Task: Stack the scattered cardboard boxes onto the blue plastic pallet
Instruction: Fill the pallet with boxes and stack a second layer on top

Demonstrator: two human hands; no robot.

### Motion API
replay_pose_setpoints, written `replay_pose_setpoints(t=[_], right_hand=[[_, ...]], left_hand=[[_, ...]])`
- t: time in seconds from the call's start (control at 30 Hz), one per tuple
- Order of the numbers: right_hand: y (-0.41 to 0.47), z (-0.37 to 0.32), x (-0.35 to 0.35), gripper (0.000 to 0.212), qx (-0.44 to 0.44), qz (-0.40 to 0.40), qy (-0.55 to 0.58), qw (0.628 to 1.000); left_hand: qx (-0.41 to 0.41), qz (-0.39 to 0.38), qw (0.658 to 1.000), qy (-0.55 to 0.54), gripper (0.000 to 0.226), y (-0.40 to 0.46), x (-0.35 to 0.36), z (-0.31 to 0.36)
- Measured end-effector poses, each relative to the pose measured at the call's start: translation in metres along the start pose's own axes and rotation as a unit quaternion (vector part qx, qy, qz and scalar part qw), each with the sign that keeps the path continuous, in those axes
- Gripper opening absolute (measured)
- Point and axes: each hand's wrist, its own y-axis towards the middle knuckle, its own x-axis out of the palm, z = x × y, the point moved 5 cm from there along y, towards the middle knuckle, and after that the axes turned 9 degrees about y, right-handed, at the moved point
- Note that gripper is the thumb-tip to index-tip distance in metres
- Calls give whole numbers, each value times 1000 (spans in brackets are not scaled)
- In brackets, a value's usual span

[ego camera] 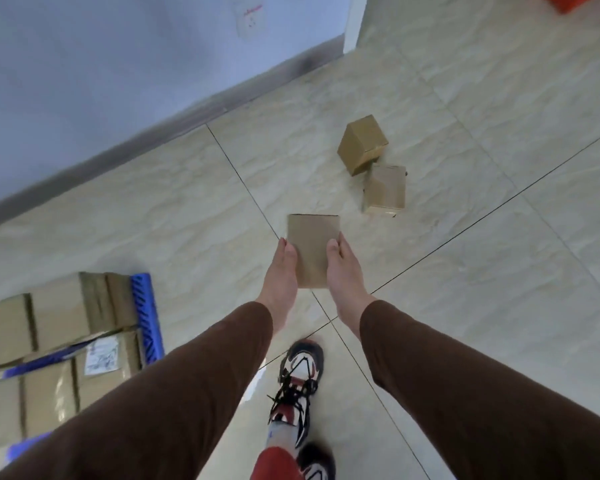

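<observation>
Between my two hands I have one small cardboard box (312,249) held out in front of me above the tiled floor (465,271). My left hand (282,271) presses its left side and my right hand (343,271) its right side, thumbs lying along the top edges; the fingers underneath are hidden, so I judge the grip from the clamped sides alone. I see the box's long axis running straight away from me, in line with my forearms.

What matters now is direction. I see the blue plastic pallet (146,317) low on my left, already carrying several stacked boxes (59,317), so the carried box must swing left and back toward me, and my left hand is the nearer one to that load. I expect to turn my body rather than reach across.

Ahead and to the right, two more loose boxes (362,143) lie on the floor, touching or nearly touching each other, well apart from the pallet.
</observation>
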Motion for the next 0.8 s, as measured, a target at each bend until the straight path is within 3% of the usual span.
replay_pose_setpoints(t=[0.43,0.63,0.8], right_hand=[[-183,84,200,44,-22,-118,-77,990],[-253,142,304,37,-12,-131,-84,988],[-303,209,402,31,29,-118,-71,990]], left_hand=[[-34,123,989,-72,53,-161,-215,-129],[-51,136,984,-105,52,-206,-322,-208],[-73,159,980,-100,37,-243,-425,-280]])
